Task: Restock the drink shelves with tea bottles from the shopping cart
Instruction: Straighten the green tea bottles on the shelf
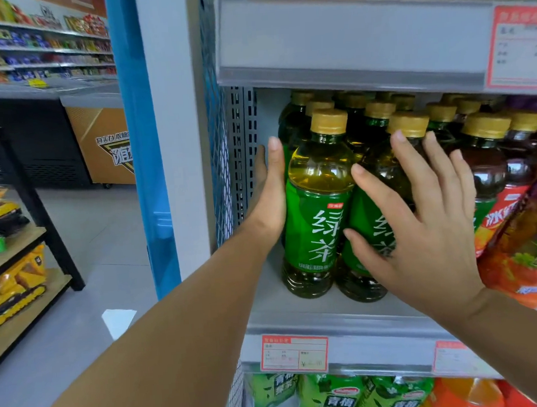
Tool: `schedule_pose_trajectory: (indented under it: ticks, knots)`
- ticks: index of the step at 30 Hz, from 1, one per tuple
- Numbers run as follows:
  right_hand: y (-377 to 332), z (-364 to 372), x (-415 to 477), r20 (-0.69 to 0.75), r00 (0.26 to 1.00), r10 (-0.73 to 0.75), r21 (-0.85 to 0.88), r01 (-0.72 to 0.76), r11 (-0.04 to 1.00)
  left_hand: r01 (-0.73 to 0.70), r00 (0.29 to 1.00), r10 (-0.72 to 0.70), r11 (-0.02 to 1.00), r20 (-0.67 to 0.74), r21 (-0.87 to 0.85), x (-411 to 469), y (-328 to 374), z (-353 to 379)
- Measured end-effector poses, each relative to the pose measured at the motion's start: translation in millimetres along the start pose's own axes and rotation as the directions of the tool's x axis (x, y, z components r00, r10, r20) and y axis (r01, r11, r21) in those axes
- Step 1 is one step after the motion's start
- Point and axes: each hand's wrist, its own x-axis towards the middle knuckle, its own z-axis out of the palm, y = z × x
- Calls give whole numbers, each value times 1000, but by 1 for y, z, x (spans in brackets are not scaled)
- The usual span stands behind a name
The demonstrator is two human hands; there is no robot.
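While both hands are at the drink shelf (301,325), neither of them really grips anything. The left hand (271,200) lies flat along the left side of the front green tea bottle (316,206), with its fingers straight and close together. It sits between the bottle and the perforated side wall (243,141). I think it works as a guide, so that the bottle does not slide toward the wall.

The right hand (421,224) is laid on the front of the second green tea bottle (364,212), which stands touching the first one. Its fingers are straight and spread wide apart, with the thumb low on the label and not curled round. This looks like a push or a steadying touch, to bring the two front bottles into line with the rows of yellow caps (378,113) behind them.

Both bottles stand upright near the front edge of the shelf, left of the dark tea bottles with red labels (487,169). The shopping cart is not in view. In my judgement the step is lining up bottles that are set on the shelf. A hard push could knock the back rows.
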Motion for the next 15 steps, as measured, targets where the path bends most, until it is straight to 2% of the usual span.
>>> schedule_pose_trajectory:
  ticks: [5, 8, 10, 15]
  knots:
    - [-1, -2, 0, 8, 1000, -1, -1, 1, 1000, -159, 983, 155, 987, -102, -24, -37, 15, 2]
    - [1, -4, -1, 25, 1000, -12, -4, 12, 1000, -274, 962, 274, 960, 5, 62, -56, 7, 5]
    - [2, -5, -1, 35, 999, -18, -3, 18, 1000, -305, 952, 301, 947, 50, 97, -58, 3, 6]
    - [2, -7, -1, 69, 998, 0, -23, 2, 1000, -343, 939, 343, 934, 14, 98, -56, 1, 12]
